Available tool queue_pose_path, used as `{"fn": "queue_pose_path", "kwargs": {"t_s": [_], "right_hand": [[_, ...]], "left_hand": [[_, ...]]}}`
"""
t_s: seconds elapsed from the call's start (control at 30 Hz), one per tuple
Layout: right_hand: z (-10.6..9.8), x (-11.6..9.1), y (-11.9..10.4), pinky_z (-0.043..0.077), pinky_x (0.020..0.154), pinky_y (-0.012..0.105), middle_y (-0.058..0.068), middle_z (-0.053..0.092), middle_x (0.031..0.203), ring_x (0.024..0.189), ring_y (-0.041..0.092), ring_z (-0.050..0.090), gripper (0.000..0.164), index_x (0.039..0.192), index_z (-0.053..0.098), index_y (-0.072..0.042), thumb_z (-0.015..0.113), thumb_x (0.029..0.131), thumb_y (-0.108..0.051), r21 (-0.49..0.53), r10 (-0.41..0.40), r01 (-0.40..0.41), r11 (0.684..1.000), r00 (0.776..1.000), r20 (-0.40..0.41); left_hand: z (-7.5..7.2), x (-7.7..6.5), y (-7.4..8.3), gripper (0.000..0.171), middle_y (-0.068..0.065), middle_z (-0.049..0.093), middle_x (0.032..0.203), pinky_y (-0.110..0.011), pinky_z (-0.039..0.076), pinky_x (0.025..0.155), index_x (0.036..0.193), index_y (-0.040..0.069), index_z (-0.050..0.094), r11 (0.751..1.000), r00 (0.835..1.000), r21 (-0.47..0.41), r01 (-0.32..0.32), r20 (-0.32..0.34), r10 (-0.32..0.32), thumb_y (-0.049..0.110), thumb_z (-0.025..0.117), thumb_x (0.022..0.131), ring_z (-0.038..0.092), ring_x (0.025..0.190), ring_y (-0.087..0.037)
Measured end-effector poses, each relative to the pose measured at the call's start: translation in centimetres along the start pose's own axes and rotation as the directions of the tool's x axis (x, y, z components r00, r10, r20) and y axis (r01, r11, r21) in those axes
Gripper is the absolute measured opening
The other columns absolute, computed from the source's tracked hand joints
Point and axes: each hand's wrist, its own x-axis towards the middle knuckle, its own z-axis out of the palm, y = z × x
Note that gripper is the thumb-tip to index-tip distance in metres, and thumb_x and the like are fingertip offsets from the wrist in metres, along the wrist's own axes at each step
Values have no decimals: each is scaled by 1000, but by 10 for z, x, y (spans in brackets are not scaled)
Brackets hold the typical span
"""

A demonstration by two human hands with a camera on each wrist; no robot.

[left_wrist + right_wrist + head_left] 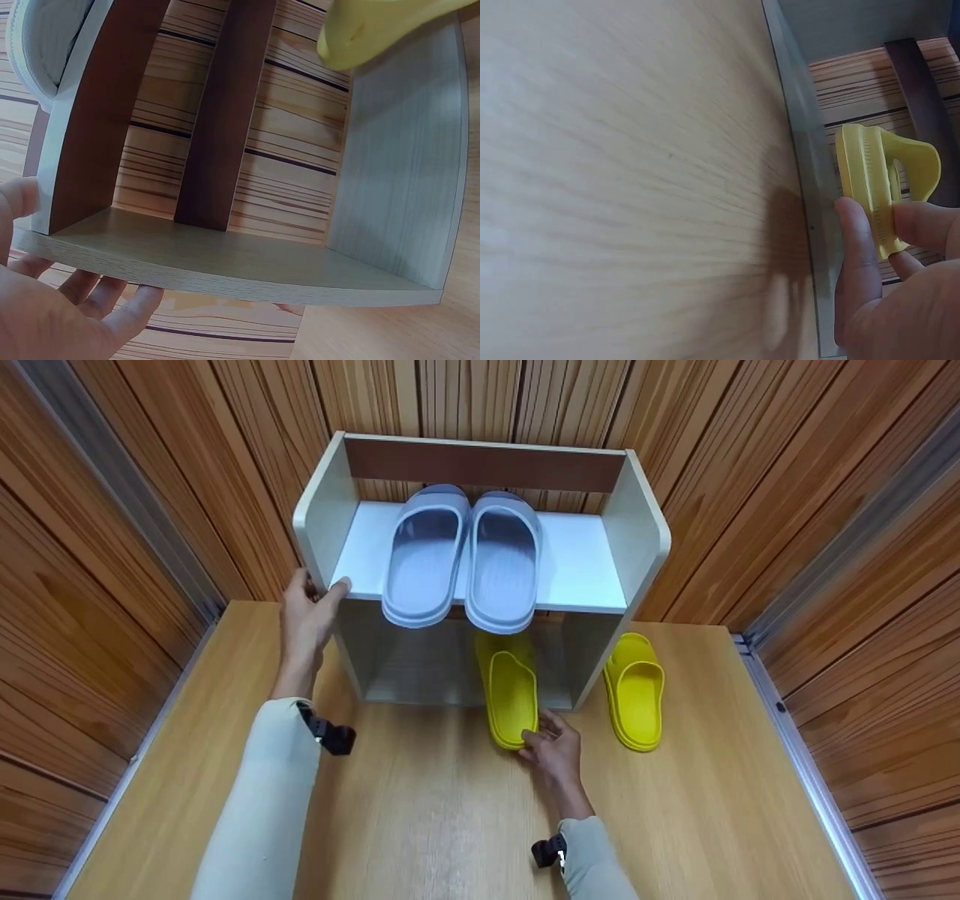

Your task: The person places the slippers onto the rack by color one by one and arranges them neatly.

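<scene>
A small white shoe rack [637,536] stands on a wooden floor. A pair of grey slippers [459,559] lies on its upper shelf. One yellow slipper [511,696] sits half inside the lower compartment, and my right hand [553,746] pinches its heel end [874,195] between thumb and fingers. A second yellow slipper [637,690] lies on the floor to the right of the rack. My left hand [307,615] grips the rack's left side panel [225,274], thumb on the front edge and fingers behind.
Wood-panelled walls [112,510] close in on the left, back and right. Metal rails [810,765] run along the floor edges. Bare wooden floor [435,817] lies in front of the rack.
</scene>
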Motion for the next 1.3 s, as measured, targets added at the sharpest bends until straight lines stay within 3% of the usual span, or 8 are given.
{"fn": "queue_pose_path", "kwargs": {"t_s": [0.43,0.73,1.0,1.3], "right_hand": [[3,11,5,61,66,33,25,59,122,79,23,68,46,138,57,3,64,92,8,26,36,-36,999,999,-3],[13,14,12,61,69,36,26,59,122,80,26,68,41,132,58,6,65,92,6,51,37,-37,998,999,12],[19,15,17,58,64,30,25,59,117,74,23,63,41,134,58,7,64,94,5,92,11,-12,996,1000,16],[17,15,15,59,84,41,26,58,125,94,30,67,39,137,55,4,61,99,-1,107,7,-12,994,999,42]], "left_hand": [[8,1,4,61,-18,43,149,-50,39,111,152,7,38,1000,1000,-3,8,20,-8,29,63,101,44,134,-33],[0,0,4,62,-18,42,151,-51,38,112,154,10,38,1000,1000,-8,27,2,-27,30,63,101,43,137,-33],[-1,-2,0,62,-19,43,148,-49,40,109,153,6,37,1000,1000,-21,-22,14,23,27,62,101,43,131,-32],[-1,-1,1,63,-18,41,150,-51,38,112,155,9,36,1000,1000,-1,12,23,-12,31,62,101,42,136,-32]]}}
